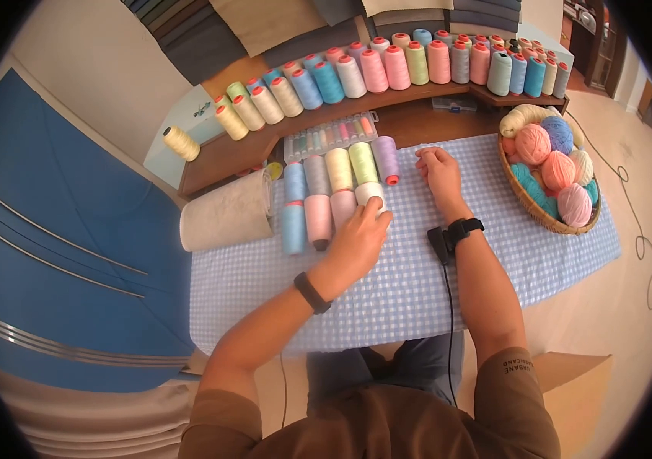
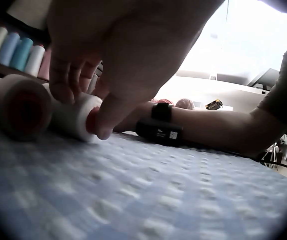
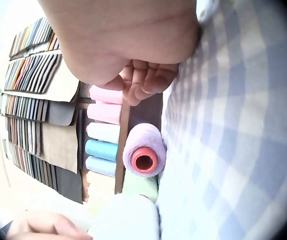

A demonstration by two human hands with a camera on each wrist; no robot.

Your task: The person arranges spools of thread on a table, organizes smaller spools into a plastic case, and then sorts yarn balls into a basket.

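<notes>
- By the left hand (image 1: 356, 243), the white spool (image 1: 367, 190) is gripped; by the loosely curled right hand (image 1: 441, 177), nothing is held.
- Likely light, firm-cored; best grasped around mid-body.

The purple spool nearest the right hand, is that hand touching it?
No, checked cloth shows between the right hand and the purple spool.

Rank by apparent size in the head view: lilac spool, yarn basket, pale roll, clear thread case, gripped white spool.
1. Yarn basket
2. Pale roll
3. Clear thread case
Smallest: lilac spool and white spool, order unsure; the left hand partly covers the white.
</notes>
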